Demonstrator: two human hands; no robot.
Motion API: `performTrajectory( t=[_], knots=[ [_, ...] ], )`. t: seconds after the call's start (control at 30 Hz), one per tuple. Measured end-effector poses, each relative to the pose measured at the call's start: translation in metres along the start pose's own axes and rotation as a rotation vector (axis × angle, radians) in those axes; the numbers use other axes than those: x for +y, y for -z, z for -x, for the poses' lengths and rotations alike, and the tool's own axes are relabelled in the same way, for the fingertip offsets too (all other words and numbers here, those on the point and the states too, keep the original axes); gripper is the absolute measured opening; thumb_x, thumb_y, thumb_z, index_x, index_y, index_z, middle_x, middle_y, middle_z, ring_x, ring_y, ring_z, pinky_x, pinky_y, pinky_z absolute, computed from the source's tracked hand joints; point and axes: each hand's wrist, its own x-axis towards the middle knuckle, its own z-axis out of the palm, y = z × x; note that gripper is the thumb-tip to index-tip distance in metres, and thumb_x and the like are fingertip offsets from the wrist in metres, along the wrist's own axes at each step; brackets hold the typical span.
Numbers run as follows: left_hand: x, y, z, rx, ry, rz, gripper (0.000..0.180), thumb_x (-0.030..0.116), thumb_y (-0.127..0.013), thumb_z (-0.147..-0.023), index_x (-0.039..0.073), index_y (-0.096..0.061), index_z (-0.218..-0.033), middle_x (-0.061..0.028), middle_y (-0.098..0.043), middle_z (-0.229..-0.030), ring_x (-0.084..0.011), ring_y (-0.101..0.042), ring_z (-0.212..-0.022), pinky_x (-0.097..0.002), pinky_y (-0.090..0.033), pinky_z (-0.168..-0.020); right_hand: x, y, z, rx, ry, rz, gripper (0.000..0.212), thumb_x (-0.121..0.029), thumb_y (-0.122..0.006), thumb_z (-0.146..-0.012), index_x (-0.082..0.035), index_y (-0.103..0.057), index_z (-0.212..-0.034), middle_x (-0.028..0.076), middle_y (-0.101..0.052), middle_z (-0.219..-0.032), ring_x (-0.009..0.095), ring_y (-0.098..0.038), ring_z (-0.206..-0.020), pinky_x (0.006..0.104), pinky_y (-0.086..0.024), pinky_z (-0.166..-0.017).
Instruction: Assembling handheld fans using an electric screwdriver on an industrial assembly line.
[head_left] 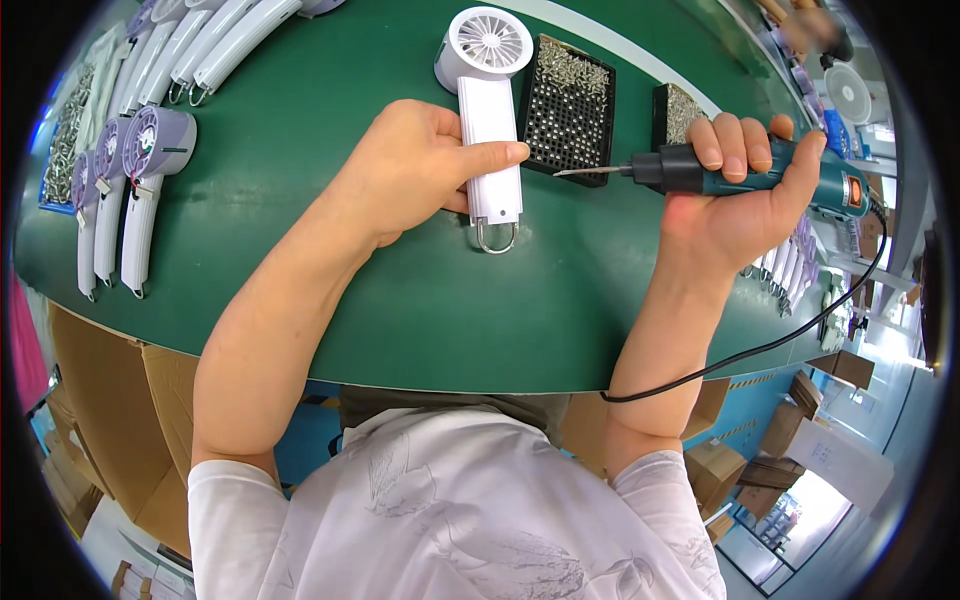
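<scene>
My left hand [425, 160] grips a white handheld fan [490, 130] by its handle, thumb across the front. The fan's round grille points up the table, and a metal loop hangs from its lower end. In my right hand [740, 190] is a teal and black electric screwdriver [690, 170], fingers wrapped round its body. Its thin bit points left, toward the fan, and is apart from it. Just right of the fan lies a black screw tray [568, 110], with loose screws heaped at its far end and rows of holes below.
Purple and white fans [150, 150] lie on the green table [420, 300] at the left, more white handles [235, 45] behind them. A second screw tray [680, 112] sits at right. The screwdriver's black cord [780, 345] loops past my right forearm. Cardboard boxes [110, 400] stand below the table edge.
</scene>
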Motion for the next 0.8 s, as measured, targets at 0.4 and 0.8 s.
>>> performTrajectory(
  t=[0.4,0.8],
  knots=[
    [0.0006,-0.0010,0.0003,0.004,0.014,-0.022,0.043,0.027,-0.080,-0.088,-0.013,-0.067,-0.101,-0.0162,-0.072,-0.090,-0.0197,-0.073,-0.079,-0.0321,-0.062,-0.069,0.0034,-0.0002,0.0025,0.012,0.009,0.028,0.035,-0.043,-0.059,-0.100,-0.009,-0.057,-0.102,-0.001,-0.044,-0.068,0.012,-0.041,-0.054,0.0318,-0.039,-0.053],
    [0.0004,0.0032,-0.0012,0.057,0.024,-0.098,0.046,0.026,-0.080,-0.088,-0.011,-0.064,-0.108,-0.0144,-0.071,-0.093,-0.0178,-0.072,-0.080,-0.0308,-0.061,-0.068,0.0079,0.0045,-0.0015,0.092,0.086,0.106,0.036,-0.041,-0.059,-0.100,-0.006,-0.057,-0.103,0.001,-0.048,-0.066,0.015,-0.046,-0.053,0.0348,-0.041,-0.051]
  ],
)
